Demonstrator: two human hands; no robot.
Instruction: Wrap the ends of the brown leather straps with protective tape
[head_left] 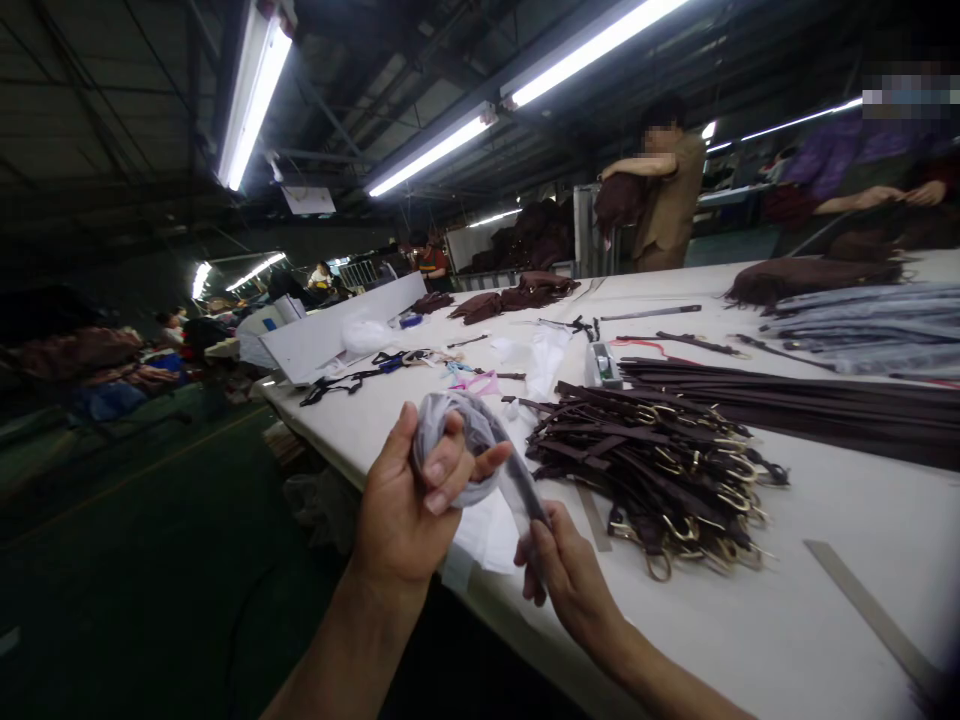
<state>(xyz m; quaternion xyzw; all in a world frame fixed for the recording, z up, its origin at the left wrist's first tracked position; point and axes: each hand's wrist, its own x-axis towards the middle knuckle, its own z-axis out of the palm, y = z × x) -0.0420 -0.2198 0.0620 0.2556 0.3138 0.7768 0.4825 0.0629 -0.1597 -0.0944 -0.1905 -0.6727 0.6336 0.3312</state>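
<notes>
A coiled strap in a cloudy plastic sleeve [480,425] is looped around the fingers of my left hand [409,495], which grips it over the table's near edge. From the coil a flat length runs down to my right hand [562,565], where thumb and fingers pinch its dark end. Just beyond, to the right, lies a pile of dark brown straps [637,450] with gold-coloured metal clasps. A white sheet of plastic or paper [487,535] lies under the hands.
On the white table [720,630] are a metal ruler [870,600], long dark strips [780,405], plastic-sleeved straps [877,320], a small grey box [602,366] and brown bags [517,295]. Two people stand across the table. A white board [345,325] edges its far left.
</notes>
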